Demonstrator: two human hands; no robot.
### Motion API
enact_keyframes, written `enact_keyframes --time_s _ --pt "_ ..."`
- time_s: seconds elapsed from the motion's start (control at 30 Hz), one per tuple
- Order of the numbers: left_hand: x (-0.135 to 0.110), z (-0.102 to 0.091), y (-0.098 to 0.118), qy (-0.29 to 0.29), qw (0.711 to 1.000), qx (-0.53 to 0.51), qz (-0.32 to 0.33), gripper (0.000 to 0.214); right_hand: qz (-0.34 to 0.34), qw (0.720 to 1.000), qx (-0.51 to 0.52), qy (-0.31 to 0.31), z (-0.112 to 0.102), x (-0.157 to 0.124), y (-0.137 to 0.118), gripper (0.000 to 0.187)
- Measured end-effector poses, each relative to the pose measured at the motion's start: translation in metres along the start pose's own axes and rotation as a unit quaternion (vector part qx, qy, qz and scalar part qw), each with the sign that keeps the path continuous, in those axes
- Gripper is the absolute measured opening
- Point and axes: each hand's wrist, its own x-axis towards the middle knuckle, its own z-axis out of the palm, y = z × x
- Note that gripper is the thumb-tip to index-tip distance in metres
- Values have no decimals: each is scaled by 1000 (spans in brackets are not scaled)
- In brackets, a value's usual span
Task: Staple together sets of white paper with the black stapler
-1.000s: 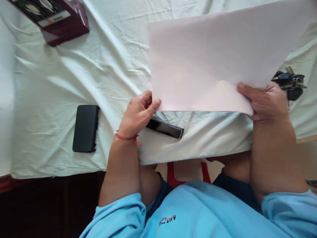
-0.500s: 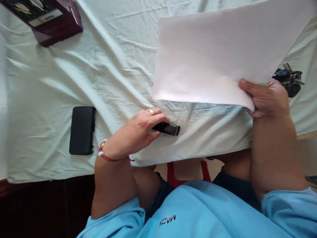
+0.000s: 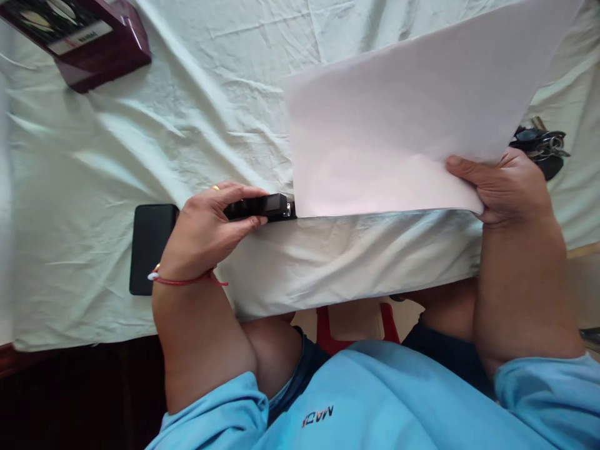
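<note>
My left hand (image 3: 206, 228) is closed round a black stapler (image 3: 262, 207), thumb below and fingers on top. The stapler's front end meets the near left corner of a stack of white paper (image 3: 398, 131). My right hand (image 3: 504, 187) pinches the paper's near right corner, thumb on top, and holds the sheets tilted above the table. A red cord bracelet sits on my left wrist and a gold ring on one finger.
A white wrinkled cloth (image 3: 140, 137) covers the table. A black phone (image 3: 149, 249) lies just left of my left hand. A dark red box (image 3: 94, 44) stands at the far left corner. A bunch of keys (image 3: 541, 147) lies behind my right hand.
My left hand let go of the paper's corner, picked up the stapler from the cloth and brought it left and up to the paper's near left corner. The right hand kept its grip.
</note>
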Motion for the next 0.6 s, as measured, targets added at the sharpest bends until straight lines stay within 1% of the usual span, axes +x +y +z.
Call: enact_keyframes --time_s 0.13,0.27,0.37,0.47,0.6 --pt "1 0 -1 3 1000 -15 -7 45 3 1000 4 -16 -1 0 0 46" --pt "1 1 -2 6 1000 -23 -14 45 7 1000 16 -16 -2 -1 -2 47" --pt "1 2 -4 7 1000 -27 -14 45 29 999 7 -20 -2 -1 -2 48" --pt "0 1 -3 9 999 -32 -18 42 46 998 -5 -39 -2 -1 0 46" --pt "0 -1 2 -6 999 -38 -23 40 47 998 -17 -45 0 1 5 48"
